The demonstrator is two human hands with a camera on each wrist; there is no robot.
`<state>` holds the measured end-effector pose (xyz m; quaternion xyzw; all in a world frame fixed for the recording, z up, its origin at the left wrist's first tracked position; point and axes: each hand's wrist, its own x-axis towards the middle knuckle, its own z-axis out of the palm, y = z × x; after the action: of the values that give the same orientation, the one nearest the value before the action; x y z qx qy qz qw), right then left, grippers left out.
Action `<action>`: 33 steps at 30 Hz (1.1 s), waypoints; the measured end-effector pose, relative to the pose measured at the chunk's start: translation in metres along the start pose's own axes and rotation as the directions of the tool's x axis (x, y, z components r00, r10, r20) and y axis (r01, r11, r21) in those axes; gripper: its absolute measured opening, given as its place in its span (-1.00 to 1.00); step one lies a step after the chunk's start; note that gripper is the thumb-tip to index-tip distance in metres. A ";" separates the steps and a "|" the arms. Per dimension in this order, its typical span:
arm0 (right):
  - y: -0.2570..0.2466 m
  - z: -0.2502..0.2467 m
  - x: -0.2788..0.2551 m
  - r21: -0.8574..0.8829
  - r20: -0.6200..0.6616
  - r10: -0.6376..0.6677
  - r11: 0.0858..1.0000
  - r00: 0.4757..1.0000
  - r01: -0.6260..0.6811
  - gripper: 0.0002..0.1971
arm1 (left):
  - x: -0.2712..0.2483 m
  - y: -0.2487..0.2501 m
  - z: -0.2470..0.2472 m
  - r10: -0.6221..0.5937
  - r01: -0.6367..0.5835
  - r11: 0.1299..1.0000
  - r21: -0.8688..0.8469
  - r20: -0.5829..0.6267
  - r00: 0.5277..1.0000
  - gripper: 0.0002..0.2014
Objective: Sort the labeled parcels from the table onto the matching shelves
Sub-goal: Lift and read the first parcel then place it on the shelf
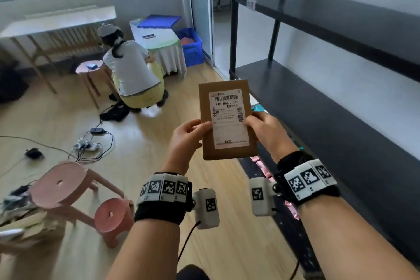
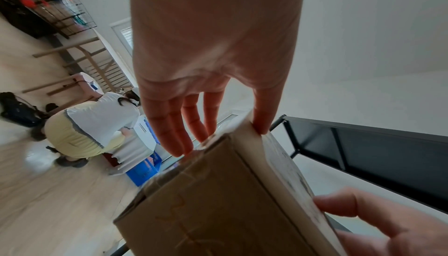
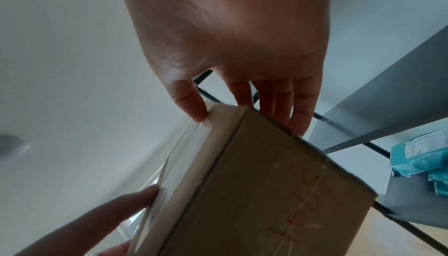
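I pinch the parcel [image 1: 228, 120] upright between my left hand [image 1: 189, 141] and right hand [image 1: 264, 130], shelves [image 1: 318, 88] just right; misreading its label could send it to the wrong shelf.

Teal parcels [image 3: 421, 156] on dark shelf [image 3: 409, 200].

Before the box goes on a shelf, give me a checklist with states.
1. Box held by both hands: ok; left hand and right hand grip its side edges.
2. Label facing the person: ok.
3. Code legible: ok, 110 M00B 001.
4. Shelf tag matches: cannot tell, too blurred.
5. Middle shelf has bare space: ok.
6. Way to the shelf clear: ok, nothing between box and shelf.
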<state>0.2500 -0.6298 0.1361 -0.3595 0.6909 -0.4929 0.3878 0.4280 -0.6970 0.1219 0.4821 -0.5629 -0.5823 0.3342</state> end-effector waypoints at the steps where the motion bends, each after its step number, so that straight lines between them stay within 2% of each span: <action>1: -0.001 0.006 0.011 -0.008 0.011 0.003 1.000 1.000 -0.003 -0.88 | 0.011 -0.001 -0.004 -0.005 0.005 1.000 -0.008 -0.005 1.000 -0.69; 5: -0.009 0.029 0.059 -0.045 0.009 0.021 0.999 1.000 -0.020 -0.87 | 0.066 -0.001 -0.021 -0.027 0.027 0.999 -0.017 0.009 1.000 -0.71; 9: -0.018 0.055 0.113 -0.065 -0.065 0.029 0.997 0.997 -0.034 -0.88 | 0.134 0.004 -0.040 -0.047 0.046 0.999 0.013 0.085 0.995 -0.66; 14: -0.033 0.086 0.172 -0.066 -0.171 0.095 0.992 0.981 -0.107 -0.77 | 0.220 0.019 -0.064 -0.060 0.048 0.996 0.074 0.171 0.983 -0.36; 22: -0.052 0.102 0.237 0.027 -0.339 0.127 0.992 0.932 -0.125 -0.77 | 0.315 0.044 -0.066 -0.037 0.018 0.998 0.063 0.311 0.950 -0.75; 26: -0.071 0.091 0.273 0.002 -0.378 0.075 0.997 0.923 -0.080 -0.76 | 0.354 0.066 -0.055 0.009 -0.025 0.999 0.044 0.336 0.942 -0.71; 31: -0.101 0.068 0.320 -0.022 -0.355 -0.032 0.999 0.934 0.026 -0.84 | 0.401 0.101 -0.034 0.117 -0.119 0.993 -0.011 0.301 0.947 -0.70; 33: -0.115 0.055 0.338 -0.058 -0.370 -0.092 0.995 0.924 0.076 -0.80 | 0.417 0.117 -0.024 0.162 -0.155 0.987 -0.047 0.281 0.946 -0.62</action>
<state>0.1637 -0.9783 0.1737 -0.2971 0.7462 -0.5535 0.2204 0.3021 -1.1103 0.1619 0.3428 -0.6349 -0.6233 0.3015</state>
